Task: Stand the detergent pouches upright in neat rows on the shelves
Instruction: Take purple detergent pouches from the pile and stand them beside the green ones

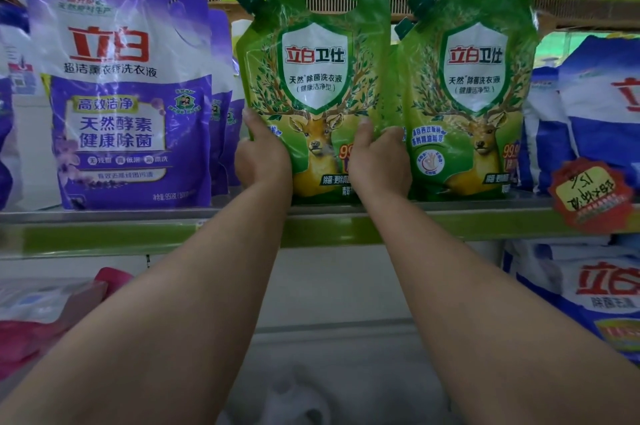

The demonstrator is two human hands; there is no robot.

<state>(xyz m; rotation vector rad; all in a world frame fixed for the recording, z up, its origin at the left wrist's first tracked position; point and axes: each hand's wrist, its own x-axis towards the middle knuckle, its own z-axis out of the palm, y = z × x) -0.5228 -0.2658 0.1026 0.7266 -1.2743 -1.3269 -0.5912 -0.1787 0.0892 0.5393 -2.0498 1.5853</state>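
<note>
A green detergent pouch (317, 78) with a deer picture and a dark green cap stands upright on the upper shelf (138, 216). My left hand (263, 156) grips its left edge, thumb on the front. My right hand (379, 157) grips its lower right edge. A second green pouch (471, 95) stands upright just to its right, with more green pouches partly hidden behind. A large purple and white pouch (128, 95) stands upright to the left, with several purple pouches behind it.
Blue and white pouches (588, 119) fill the shelf's right end, behind a red price tag (588, 196). More blue and white pouches (588, 293) lie on the lower right shelf. Pink pouches (52, 320) lie at the lower left. The green shelf lip (138, 239) runs across.
</note>
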